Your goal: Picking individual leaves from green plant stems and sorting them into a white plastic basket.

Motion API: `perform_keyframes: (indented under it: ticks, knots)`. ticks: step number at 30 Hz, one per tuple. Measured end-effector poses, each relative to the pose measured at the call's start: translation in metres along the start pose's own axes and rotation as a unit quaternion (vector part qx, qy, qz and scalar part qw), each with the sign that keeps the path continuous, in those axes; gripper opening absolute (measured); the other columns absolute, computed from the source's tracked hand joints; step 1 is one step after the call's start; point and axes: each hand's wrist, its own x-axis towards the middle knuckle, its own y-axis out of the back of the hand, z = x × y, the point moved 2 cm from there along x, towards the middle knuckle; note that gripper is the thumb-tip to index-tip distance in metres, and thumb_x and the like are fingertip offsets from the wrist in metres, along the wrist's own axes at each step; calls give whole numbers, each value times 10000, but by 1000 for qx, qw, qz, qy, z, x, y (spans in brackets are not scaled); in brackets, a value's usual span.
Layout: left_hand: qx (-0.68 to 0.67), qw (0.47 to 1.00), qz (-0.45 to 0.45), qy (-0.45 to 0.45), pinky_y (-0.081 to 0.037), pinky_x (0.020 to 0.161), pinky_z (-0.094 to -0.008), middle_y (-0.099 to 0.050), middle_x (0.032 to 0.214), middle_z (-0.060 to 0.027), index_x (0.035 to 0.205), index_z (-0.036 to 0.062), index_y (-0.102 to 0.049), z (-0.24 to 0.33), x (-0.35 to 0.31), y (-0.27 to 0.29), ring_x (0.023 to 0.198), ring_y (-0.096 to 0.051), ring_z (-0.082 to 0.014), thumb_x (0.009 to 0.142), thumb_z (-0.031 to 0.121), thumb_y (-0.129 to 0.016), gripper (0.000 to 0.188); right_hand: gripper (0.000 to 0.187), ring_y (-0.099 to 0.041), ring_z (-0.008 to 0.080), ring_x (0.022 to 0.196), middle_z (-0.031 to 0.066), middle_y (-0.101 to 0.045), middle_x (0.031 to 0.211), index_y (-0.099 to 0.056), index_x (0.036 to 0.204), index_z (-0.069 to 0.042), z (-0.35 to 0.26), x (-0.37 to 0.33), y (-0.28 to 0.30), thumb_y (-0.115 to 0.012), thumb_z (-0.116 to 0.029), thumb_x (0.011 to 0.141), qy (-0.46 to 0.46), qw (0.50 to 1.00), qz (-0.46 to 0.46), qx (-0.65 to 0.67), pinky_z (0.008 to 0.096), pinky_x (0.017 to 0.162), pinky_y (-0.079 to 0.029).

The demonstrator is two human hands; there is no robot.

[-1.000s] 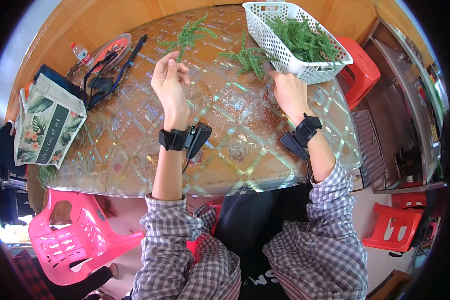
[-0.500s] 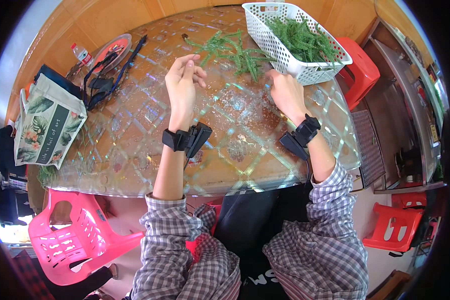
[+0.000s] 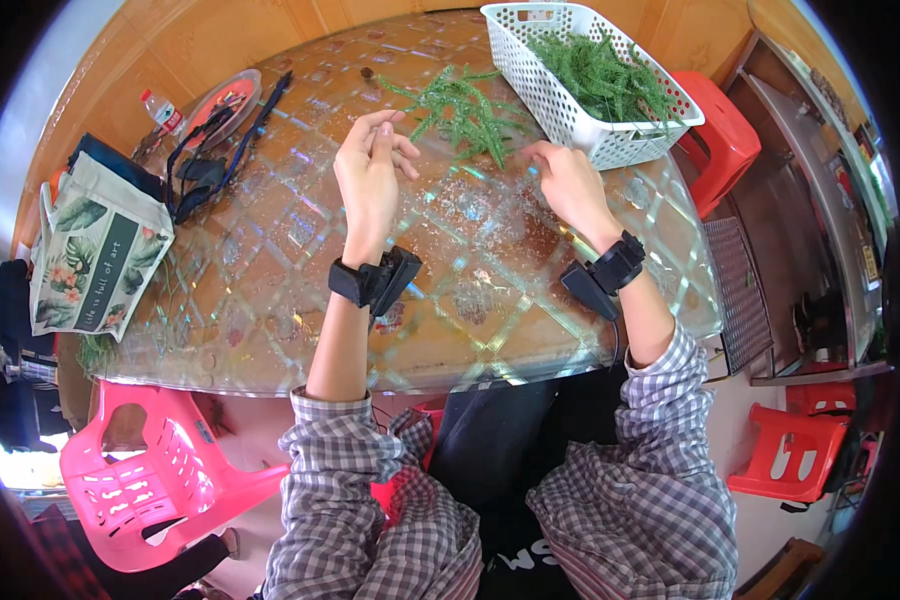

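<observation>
A green, needle-leaved sprig (image 3: 460, 108) with several branches lies on the table beyond my two hands. My left hand (image 3: 372, 172) is just to the near left of it, fingers loosely bent and apart, with nothing visible in them. Over the table by the basket's near corner, my right hand (image 3: 573, 188) has its index finger stretched toward the sprig and the other fingers curled under. A small gap appears between the sprig and this hand. The white perforated plastic basket (image 3: 530, 95) at the far right holds a heap of similar green sprigs (image 3: 605, 80).
Small pale bits lie scattered over the glass-topped table (image 3: 450, 340). At the left are a printed tote bag (image 3: 100, 245), a dark strap (image 3: 265, 112), a reddish tray (image 3: 255, 90) and a bottle (image 3: 165, 112). A pink chair (image 3: 160, 470) and red stools (image 3: 720, 130) surround the table.
The sprig's branches have drawn together, with its right-hand tips farther from the basket. Both hands have shifted slightly, the left one to the right and the right one a little nearer me.
</observation>
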Motion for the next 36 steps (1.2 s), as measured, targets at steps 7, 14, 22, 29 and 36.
perform_keyframes:
  ticks: [7,14,22,29,36]
  knots:
    - [-118,991,10,69,-418,530,-226,-572,728,-68,1099,-19,-491,-9,2,7,540,-493,-89,928,111,-378,243,227,-587,352,802,176,-620,854,-614,981,-73,5,1,-4,-452,-86,823,6,1000,12,10,420,692,-457]
    - [-274,945,34,173,-420,628,-248,-556,809,-58,1142,2,-453,-30,6,23,596,-466,-94,920,96,-388,250,206,-580,356,775,180,-612,822,-612,984,-84,5,0,-4,-449,-114,863,11,999,29,17,415,660,-449]
    - [-423,866,101,247,-418,677,-295,-539,841,-56,1139,24,-419,-53,7,34,611,-444,-95,915,90,-401,235,220,-578,358,734,190,-603,797,-612,1010,-107,-2,-2,0,-457,-96,853,12,999,37,6,426,631,-446]
    - [-422,861,114,262,-416,695,-311,-534,833,-43,1146,41,-411,-55,7,37,615,-444,-95,909,90,-410,241,345,-603,341,759,185,-623,810,-614,1054,-112,-1,-3,1,-474,-33,749,9,999,1,-44,438,679,-465]
    - [-347,895,79,268,-415,724,-290,-566,981,-59,1154,34,-427,-38,7,32,676,-469,-114,888,112,-423,277,274,-605,339,725,185,-621,753,-644,991,-117,-5,-4,4,-500,-84,760,-7,999,-4,-40,421,658,-473]
